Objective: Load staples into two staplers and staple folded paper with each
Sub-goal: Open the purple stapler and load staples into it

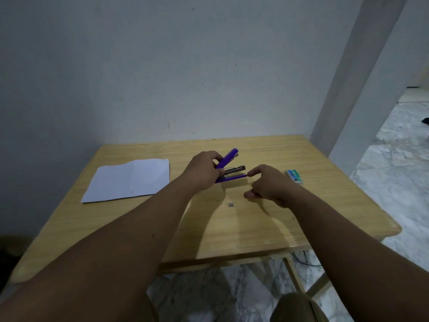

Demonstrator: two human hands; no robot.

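Observation:
A purple stapler (230, 166) lies on the wooden table (267, 228) with its top cover swung up and the metal staple channel showing. My left hand (204, 169) grips its rear end. Just right of the stapler's front, my right hand (267, 182) hovers with the forefinger stretched toward the tip, the thumb below and the other fingers loosely curled; nothing shows in it. A small grey strip of staples (231, 205) lies on the table in front of the stapler. A green and white staple box (294, 176) sits to the right. White folded paper (130, 180) lies at the left.
The table stands against a white wall, with a pillar at the back right. Its right and front edges drop to a marble floor (394, 173). A black cable (304, 259) runs under the table near its frame. Only one stapler is in view.

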